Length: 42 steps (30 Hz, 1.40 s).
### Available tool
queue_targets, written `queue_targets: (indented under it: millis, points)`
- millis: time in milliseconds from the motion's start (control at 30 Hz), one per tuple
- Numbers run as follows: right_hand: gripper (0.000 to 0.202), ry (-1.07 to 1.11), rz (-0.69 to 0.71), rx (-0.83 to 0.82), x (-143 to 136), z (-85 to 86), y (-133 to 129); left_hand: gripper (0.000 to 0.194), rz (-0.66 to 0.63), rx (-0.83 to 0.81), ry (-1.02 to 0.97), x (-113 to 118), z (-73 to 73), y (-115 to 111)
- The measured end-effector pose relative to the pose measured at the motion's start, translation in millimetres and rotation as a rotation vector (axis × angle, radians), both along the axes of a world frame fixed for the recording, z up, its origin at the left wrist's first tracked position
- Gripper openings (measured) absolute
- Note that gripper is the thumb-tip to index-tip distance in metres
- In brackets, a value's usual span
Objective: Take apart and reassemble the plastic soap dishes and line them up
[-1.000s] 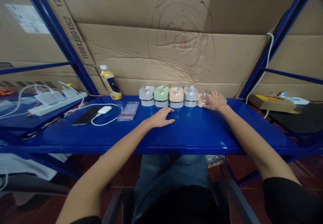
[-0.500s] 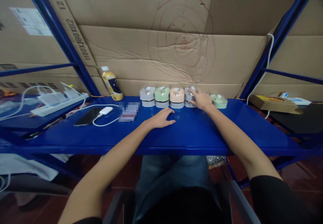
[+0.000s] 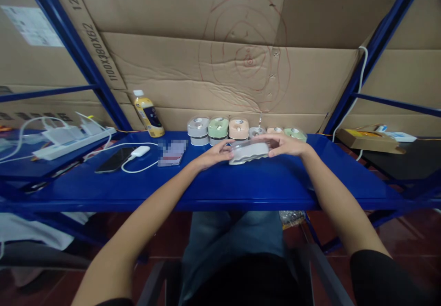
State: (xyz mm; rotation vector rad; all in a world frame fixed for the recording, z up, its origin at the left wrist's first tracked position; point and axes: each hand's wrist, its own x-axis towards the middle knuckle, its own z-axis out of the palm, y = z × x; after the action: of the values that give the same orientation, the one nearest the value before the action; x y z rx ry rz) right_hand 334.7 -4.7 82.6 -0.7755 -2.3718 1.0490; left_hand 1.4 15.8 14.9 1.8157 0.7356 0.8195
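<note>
A grey box with a clear lid (image 3: 251,151) is held tilted above the blue table, in front of a row of boxes. My right hand (image 3: 285,145) grips its right end, and my left hand (image 3: 217,154) has its fingers closed on the left end. Behind stand stacked boxes: a grey one (image 3: 199,129), a green one (image 3: 218,128) and a peach one (image 3: 239,128). Farther right are a lower grey box (image 3: 257,132), a peach box (image 3: 274,130) and another green box (image 3: 295,134), partly hidden by my right hand.
On the blue table (image 3: 206,186) at left lie a phone (image 3: 115,160), a white charger with a cable (image 3: 140,151) and a blurred flat item (image 3: 172,153). A yellow bottle (image 3: 149,114) stands behind them. Cardboard (image 3: 165,67) backs the table.
The top grey box has left its stack and come forward in my right hand. My left hand has closed on its other end. The view has shifted slightly.
</note>
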Motion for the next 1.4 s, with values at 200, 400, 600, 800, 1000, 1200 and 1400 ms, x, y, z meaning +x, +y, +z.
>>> queue_targets:
  millis: [200,400,600,800,1000,1200,1400]
  points:
    - [0.095,-0.065,0.11,-0.031,-19.5,-12.7,-2.5,0.086,-0.089,0.063,0.085,-0.6,7.4,-8.5]
    - [0.11,-0.159,0.014,0.071,-26.8,-30.3,4.5,0.105,0.058,0.458,0.239,12.5,1.3,-15.4]
    - [0.111,-0.218,-0.165,0.441,-66.7,-49.0,-6.1,0.115,0.076,0.574,0.314,18.9,-4.6,-18.0]
    - [0.088,-0.138,-0.222,0.464,-53.9,-35.4,-11.4,0.126,0.058,0.542,0.381,7.3,-1.3,-12.8]
    - [0.087,-0.192,-0.549,0.404,-11.8,-27.1,4.3,0.067,-0.005,0.603,0.48,2.0,8.0,-14.8]
    - [0.095,-0.322,-0.546,0.305,-13.2,-29.7,4.8,0.065,0.008,0.59,0.494,5.2,6.4,-15.9]
    - [0.1,-0.361,-0.536,0.251,-17.9,-29.7,3.0,0.073,0.116,0.553,0.625,-16.3,9.1,0.5]
